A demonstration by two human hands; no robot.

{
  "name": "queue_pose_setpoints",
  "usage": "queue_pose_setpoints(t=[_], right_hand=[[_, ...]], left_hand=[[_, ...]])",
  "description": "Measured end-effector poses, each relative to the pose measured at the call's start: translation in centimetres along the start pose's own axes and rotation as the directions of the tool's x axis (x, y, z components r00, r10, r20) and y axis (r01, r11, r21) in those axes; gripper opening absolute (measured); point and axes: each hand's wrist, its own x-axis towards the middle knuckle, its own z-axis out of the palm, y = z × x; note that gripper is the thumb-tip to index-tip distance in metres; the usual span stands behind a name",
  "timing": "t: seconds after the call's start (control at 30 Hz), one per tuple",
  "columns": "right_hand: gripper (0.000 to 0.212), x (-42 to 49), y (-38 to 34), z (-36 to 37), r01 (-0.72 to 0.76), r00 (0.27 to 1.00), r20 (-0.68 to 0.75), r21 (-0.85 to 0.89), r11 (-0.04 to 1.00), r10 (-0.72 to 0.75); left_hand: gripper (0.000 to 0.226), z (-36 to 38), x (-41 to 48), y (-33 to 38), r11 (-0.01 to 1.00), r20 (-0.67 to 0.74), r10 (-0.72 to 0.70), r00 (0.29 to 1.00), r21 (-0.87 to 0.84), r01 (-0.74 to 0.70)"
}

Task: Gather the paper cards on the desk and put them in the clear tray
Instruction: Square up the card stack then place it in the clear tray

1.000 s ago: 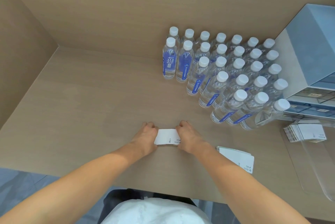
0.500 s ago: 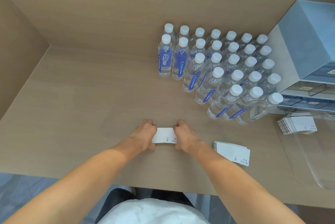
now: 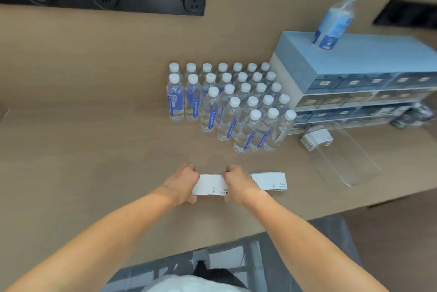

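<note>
Gripping a small stack of white paper cards (image 3: 211, 185) from both short ends, the left hand (image 3: 180, 184) and right hand (image 3: 238, 182) have fingers curled tight round it, one per end, w/ the stack at the desk's near-middle; can't tell if it's resting on or just above the light wood desk (image 3: 94, 149). Just beside the right hand, at 3 o'clock, lies a second fanned pile of white cards (image 3: 269, 181), flat on the desk, untouched. At approx 2 o'clock from the hands sits the clear plastic rectangular tray (image 3: 350, 161), w/ a third bunch of white cards (image 3: 316, 138) at its far end. At 12–1 o'clock stands a block of clear water bottles w/ white caps & blue labels (image 3: 227, 102), all upright, well apart from the hands. Behind the tray, a blue-grey drawer cabinet (image 3: 354, 71) w/ a blue-labelled spray bottle (image 3: 335, 19) on top.
</note>
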Motion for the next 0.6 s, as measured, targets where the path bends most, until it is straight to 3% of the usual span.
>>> queue_pose_setpoints(t=[0.17, 0.6], right_hand=[[0.034, -3.6, 1.3, -1.1, -0.145, 0.987, -0.067, 0.042, 0.989, 0.148], [0.041, -6.5, 10.4, -2.5, -0.120, 0.974, -0.203, -0.088, 0.989, 0.100]], left_hand=[[0.046, -0.6, 0.4, 2.7, 0.991, -0.056, 0.132, 0.990, 0.044, -0.130], [0.048, -1.8, 4.4, 11.6, 0.978, -0.100, 0.192, 0.976, 0.106, -0.182]])
